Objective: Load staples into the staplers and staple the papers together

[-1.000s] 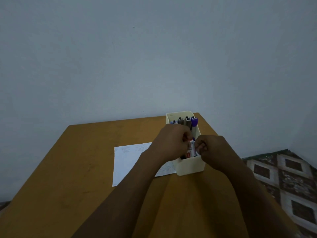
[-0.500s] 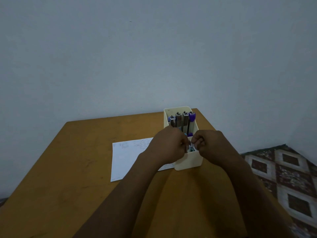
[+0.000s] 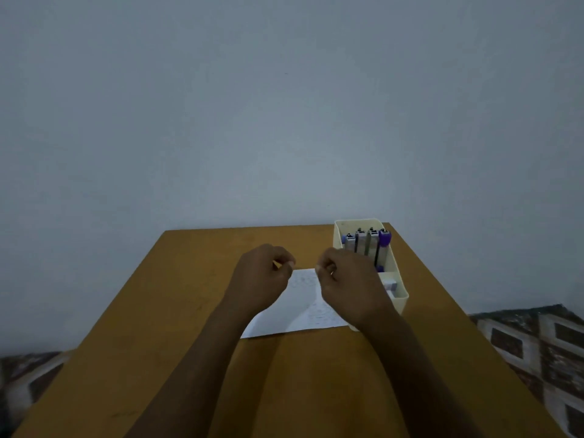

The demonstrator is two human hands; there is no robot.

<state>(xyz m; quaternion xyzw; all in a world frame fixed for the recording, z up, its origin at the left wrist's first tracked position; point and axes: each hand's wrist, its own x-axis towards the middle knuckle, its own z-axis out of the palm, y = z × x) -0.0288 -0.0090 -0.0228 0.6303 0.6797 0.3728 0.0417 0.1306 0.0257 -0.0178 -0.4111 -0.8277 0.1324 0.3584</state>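
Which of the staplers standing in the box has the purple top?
The stapler at the right end of the row, beside the box's right wall. The other three show mostly grey tops.

Four staplers [image 3: 366,245] in one cream box [image 3: 400,303] right of centre; one paper sheet [image 3: 300,314] mid-frame on one table [image 3: 177,311]; two hands, left hand [image 3: 262,279] and right hand [image 3: 350,287].

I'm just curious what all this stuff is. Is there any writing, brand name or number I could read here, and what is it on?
Nothing here can be read.
Paper: faint lines of writing, too small and blurred to read.
Staplers in the cream bin: no label legible.
Small box in the bin's front compartment: too blurred to tell.
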